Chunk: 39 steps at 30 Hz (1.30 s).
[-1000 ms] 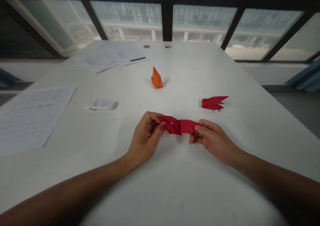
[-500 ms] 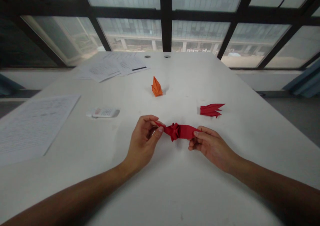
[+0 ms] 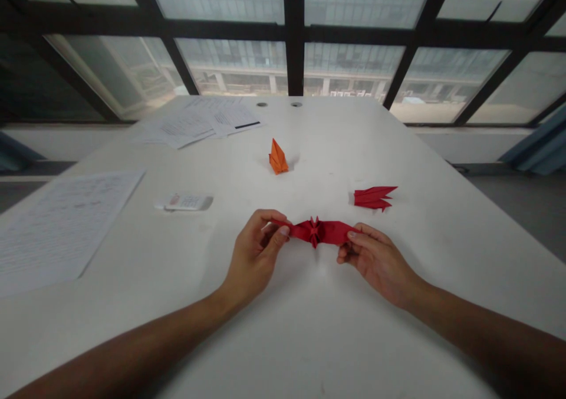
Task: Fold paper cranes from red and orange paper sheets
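A red folded-paper origami piece is stretched between my two hands above the white table. It has a pleated, star-like knot of folds at its middle and a flat band on either side. My left hand pinches its left end between thumb and fingers. At the opposite end, my right hand grips the band, thumb on top. Beyond my right hand lies a second red origami piece with pointed tips facing right. An orange origami piece stands farther back, its point upward.
On the white table, a small white packet lies left of my hands. A printed sheet rests at the left edge, and more papers overlap at the back left. Dark-framed windows rise behind the table.
The red origami piece is pulled straighter, and its middle folds now look more even and star-like. My right hand has shifted slightly right. The whole view has dropped a little.
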### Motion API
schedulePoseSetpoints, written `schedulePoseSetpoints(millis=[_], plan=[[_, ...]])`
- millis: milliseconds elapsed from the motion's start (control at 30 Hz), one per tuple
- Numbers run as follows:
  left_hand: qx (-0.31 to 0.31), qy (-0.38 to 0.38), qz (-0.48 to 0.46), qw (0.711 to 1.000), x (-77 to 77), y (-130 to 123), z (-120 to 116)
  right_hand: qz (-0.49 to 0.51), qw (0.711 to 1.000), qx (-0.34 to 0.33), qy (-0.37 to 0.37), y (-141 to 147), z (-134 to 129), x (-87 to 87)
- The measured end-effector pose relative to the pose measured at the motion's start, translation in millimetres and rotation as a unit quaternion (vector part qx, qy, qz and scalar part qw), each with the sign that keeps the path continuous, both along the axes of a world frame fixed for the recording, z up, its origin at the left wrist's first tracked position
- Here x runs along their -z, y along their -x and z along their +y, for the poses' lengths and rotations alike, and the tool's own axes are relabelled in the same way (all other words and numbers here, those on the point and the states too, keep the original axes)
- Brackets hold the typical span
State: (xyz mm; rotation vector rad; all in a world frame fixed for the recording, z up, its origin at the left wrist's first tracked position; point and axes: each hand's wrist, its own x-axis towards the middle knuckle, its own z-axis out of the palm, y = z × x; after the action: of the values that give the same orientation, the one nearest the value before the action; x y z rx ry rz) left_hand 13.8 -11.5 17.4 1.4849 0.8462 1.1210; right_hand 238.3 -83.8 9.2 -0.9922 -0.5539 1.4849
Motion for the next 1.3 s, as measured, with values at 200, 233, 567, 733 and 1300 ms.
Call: schedulePoseSetpoints(millis=[200,233,567,733,1300], plan=[[0.023,0.034,0.037,0.998,-0.7,0,1,-0.044,0.997,-0.050,-0.029,-1,-4,3.9],[0.023,0.041,0.042,0.998,-2.0,-1,0,-0.051,0.997,-0.055,-0.033,-1,-5,3.9],[0.039,0.137,-0.024,0.989,2.5,-3,3,-0.023,1.000,-0.018,0.003,-5,-2,1.0],[0.053,0.131,-0.061,0.988,2.0,0,6,-0.015,0.999,0.008,0.041,-5,0,-4.3],[-0.004,0.074,0.110,0.991,-2.7,1,4,-0.100,0.995,-0.006,-0.003,-8,0,-2.0]])
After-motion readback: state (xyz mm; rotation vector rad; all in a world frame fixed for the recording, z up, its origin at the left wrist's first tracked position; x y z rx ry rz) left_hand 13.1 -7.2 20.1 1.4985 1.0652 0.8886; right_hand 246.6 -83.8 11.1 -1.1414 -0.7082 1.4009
